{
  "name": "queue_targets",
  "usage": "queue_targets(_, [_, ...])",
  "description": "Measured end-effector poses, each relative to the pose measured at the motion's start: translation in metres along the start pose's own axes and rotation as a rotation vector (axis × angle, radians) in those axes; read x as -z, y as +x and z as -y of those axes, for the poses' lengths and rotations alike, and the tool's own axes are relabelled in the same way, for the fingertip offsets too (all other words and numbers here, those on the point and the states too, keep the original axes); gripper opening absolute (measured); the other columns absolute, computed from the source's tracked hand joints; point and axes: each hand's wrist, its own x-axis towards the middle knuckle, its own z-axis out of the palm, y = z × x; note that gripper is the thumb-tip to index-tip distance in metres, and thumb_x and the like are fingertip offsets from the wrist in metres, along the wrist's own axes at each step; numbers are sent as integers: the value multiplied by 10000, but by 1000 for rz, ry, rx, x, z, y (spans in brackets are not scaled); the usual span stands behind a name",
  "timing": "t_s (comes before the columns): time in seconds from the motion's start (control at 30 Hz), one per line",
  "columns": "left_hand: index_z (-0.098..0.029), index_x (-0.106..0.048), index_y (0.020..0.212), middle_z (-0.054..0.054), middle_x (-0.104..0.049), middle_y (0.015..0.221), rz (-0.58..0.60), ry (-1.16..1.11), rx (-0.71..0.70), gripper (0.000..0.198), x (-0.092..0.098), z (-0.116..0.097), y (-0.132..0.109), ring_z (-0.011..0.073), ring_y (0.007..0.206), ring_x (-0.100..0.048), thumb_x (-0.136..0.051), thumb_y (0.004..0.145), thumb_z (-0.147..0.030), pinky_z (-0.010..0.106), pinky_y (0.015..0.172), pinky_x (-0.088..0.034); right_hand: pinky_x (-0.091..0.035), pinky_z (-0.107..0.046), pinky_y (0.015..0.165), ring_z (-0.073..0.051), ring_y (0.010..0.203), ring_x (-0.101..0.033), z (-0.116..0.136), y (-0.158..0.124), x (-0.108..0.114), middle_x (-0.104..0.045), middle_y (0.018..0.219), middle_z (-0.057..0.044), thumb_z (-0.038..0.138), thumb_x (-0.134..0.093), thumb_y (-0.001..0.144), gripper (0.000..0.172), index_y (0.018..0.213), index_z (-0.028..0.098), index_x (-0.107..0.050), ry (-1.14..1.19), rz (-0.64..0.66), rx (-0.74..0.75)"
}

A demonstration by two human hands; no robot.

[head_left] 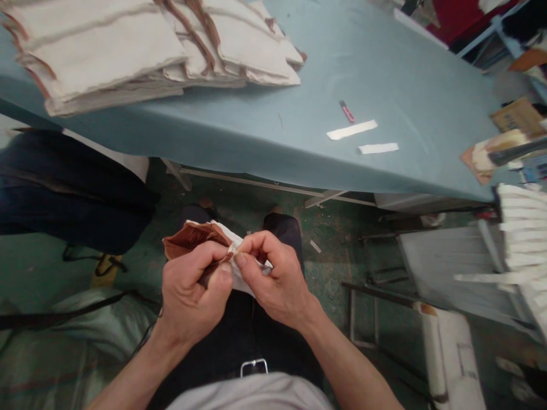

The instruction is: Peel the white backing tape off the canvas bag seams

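Observation:
A brown and white fabric piece is held over my lap, in front of the table edge. My left hand pinches its edge between thumb and forefinger. Close beside it, my right hand pinches the white part of the same piece, the fingertips of both hands almost touching. Part of the fabric is hidden behind my hands. Whether something small sits between the right fingertips, I cannot make out.
Stacked white fabric pieces with brown edges lie on the blue-covered table. A red cutter and two white strips lie to the right. A dark draped cloth stands left; a metal frame stands right.

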Motion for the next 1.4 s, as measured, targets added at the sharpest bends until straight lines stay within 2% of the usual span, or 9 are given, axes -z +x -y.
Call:
queue_targets(0.17, [-225, -579, 711, -70, -563, 584, -33, 58, -82, 186, 2, 1, -1, 94, 483, -481, -538, 875, -149, 244, 506, -351, -395, -237, 561, -99, 599, -513, -2, -1, -1, -618, 721, 45, 305, -665, 952, 119, 877, 218, -634, 86, 48, -57])
queue_targets(0.43, [-220, -536, 701, -71, -520, 588, 46, -39, -112, 191, 4, 2, 0, 87, 492, -444, -523, 870, -132, 234, 503, -339, -386, -236, 580, -98, 613, -491, -1, -3, 0, -604, 728, 43, 291, -674, 916, 117, 838, 220, -624, 99, 78, -69])
queue_targets(0.53, [-215, -553, 713, -69, -523, 607, 70, -95, -150, 178, 5, 2, 0, 80, 489, -439, -524, 863, -123, 229, 491, -327, -358, -229, 547, -91, 585, -435, -2, -2, 0, -553, 693, 50, 438, -745, 890, 278, 811, 213, -601, 290, 147, -170])
queue_targets(0.63, [-213, -551, 707, -67, -526, 599, 92, -154, -186, 190, 6, 4, -1, 80, 484, -467, -519, 857, -101, 220, 484, -344, -327, -216, 520, -77, 566, -386, -4, -2, 0, -509, 667, 64, 567, -849, 796, 453, 783, 206, -576, 425, 206, -272])
queue_targets(0.77, [-213, -547, 734, -67, -537, 633, 93, -227, -198, 183, 4, 10, -6, 78, 514, -495, -509, 866, -92, 207, 502, -366, -283, -204, 487, -65, 537, -349, -3, -3, -4, -460, 627, 84, 598, -891, 742, 514, 777, 208, -558, 508, 252, -351])
queue_targets(0.97, [-207, -499, 718, -80, -443, 624, 72, -194, -145, 199, 3, 10, -11, 67, 517, -401, -527, 873, -86, 215, 502, -303, -272, -203, 498, -63, 540, -341, -1, -6, -6, -419, 610, 105, 491, -923, 735, 534, 740, 231, -456, 441, 98, -275])
queue_targets(1.1, [-213, -566, 766, -69, -516, 670, 152, -309, -107, 191, 6, 11, -12, 82, 564, -441, -517, 877, -66, 235, 550, -335, -273, -192, 485, -58, 519, -339, -6, -7, -6, -439, 607, 112, 538, -949, 676, 591, 778, 239, -450, 594, 182, -399])
queue_targets(1.23, [-214, -619, 754, -31, -531, 703, 177, -543, 100, 208, 1, 22, -22, 134, 652, -466, -519, 887, -90, 281, 607, -358, -250, -190, 456, -51, 489, -322, -9, -9, -13, -460, 604, 113, 615, -951, 634, 637, 791, 236, -464, 762, 257, -518])
queue_targets(1.4, [-216, -679, 789, -21, -541, 723, 175, -698, 246, 148, -2, 29, -22, 150, 665, -447, -576, 885, -169, 292, 612, -352, -230, -200, 462, -56, 503, -300, -10, -11, -22, -444, 620, 97, 620, -879, 735, 561, 767, 224, -484, 800, 191, -467])
